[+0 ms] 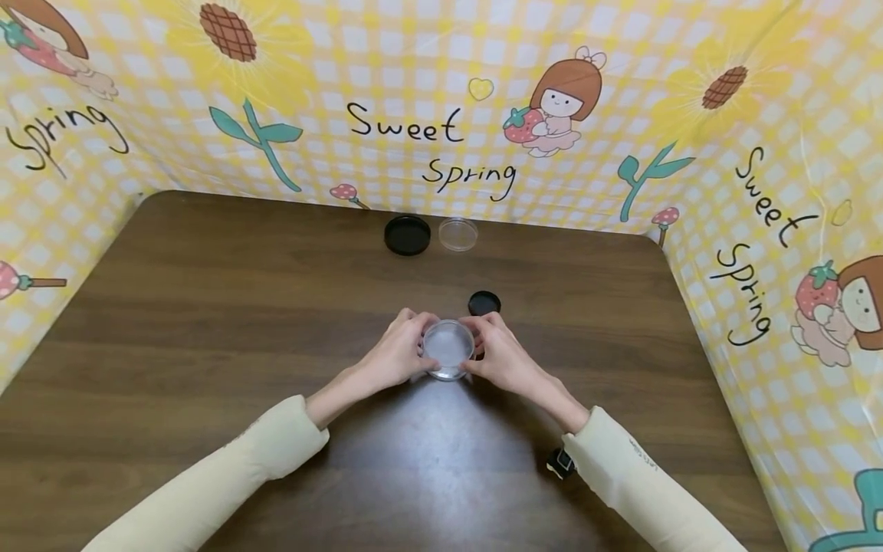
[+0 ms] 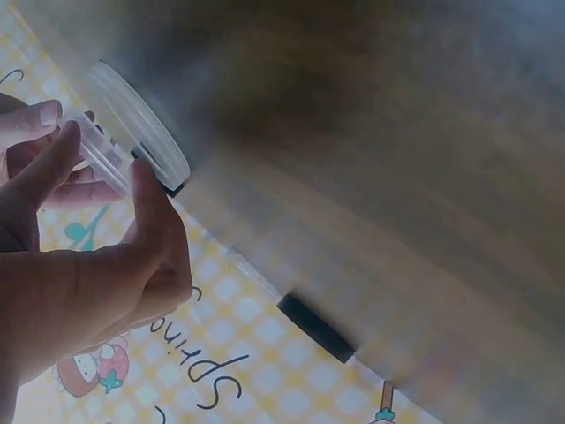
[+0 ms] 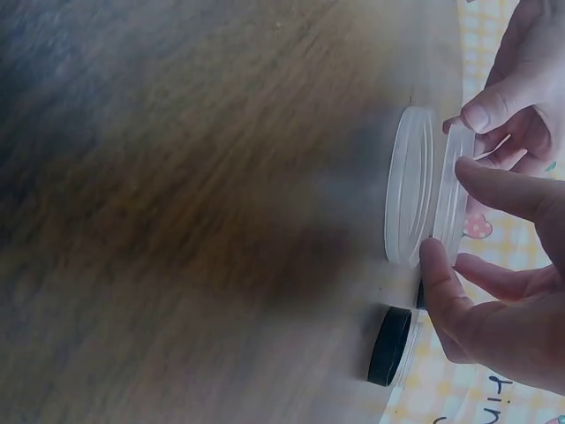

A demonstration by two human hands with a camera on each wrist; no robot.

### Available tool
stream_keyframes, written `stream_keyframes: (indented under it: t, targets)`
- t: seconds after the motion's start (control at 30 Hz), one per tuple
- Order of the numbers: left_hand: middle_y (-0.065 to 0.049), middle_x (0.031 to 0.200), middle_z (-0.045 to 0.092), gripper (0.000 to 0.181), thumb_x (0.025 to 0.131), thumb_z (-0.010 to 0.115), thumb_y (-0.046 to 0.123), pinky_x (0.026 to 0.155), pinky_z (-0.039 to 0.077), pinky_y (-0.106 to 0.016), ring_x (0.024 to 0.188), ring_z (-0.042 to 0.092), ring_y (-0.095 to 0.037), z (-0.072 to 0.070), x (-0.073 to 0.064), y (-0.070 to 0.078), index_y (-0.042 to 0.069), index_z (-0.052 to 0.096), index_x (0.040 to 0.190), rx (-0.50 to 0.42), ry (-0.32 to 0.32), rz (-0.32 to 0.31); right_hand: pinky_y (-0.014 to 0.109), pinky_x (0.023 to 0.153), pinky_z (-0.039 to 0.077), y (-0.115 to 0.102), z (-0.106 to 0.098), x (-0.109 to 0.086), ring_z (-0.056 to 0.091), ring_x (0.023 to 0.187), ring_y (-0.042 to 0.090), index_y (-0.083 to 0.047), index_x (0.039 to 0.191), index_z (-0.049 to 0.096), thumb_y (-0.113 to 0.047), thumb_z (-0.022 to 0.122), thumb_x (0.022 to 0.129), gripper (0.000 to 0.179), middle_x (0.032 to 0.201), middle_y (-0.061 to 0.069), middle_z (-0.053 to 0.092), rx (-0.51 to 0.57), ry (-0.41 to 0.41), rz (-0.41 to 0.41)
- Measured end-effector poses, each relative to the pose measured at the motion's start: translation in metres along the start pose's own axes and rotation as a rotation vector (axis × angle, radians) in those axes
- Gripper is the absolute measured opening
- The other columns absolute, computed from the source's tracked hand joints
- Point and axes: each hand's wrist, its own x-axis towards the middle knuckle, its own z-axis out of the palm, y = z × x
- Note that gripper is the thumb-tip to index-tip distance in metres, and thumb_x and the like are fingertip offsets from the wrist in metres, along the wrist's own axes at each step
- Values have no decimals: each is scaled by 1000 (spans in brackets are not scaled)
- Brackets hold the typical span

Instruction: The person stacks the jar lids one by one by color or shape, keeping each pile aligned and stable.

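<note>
Both hands hold a small clear round dish (image 3: 454,199) at its sides, close over a wider clear round dish (image 3: 406,185). In the head view the held dish (image 1: 448,343) overlaps the wider one, which shows only as a rim below it. My left hand (image 1: 405,346) grips the left edge with thumb and fingers. On the opposite edge, the fingertips of my right hand (image 1: 500,353) pinch the rim. The left wrist view shows the small dish (image 2: 104,161) tilted alongside the wider dish (image 2: 141,124).
Just beyond the right hand lies a small black round dish (image 1: 484,303). At the table's far edge sit a larger black round dish (image 1: 407,235) and a clear shallow one (image 1: 458,234). A checked cloth wall (image 1: 310,138) surrounds the brown wooden table (image 1: 207,307).
</note>
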Motion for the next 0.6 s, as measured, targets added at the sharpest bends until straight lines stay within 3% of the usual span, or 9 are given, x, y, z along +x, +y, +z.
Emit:
stream_keyframes:
  t: [0.27,0.6]
  targets:
    - [-18,108,50,58,72,85,8,80,45,-37,94,47,-25,2,-3,0,-5,57,122,1,-25,-10,28,73,53,-2,0,-1,62,87,24,6,130,52,1,83,72,66,110,18,42,-33,-32,29]
    - [-18,112,47,60,71,86,6,89,42,-44,103,45,-31,9,-3,0,-6,57,122,39,-10,-31,25,71,51,2,6,-3,60,83,24,8,128,53,1,83,71,65,108,17,44,-78,-13,-3]
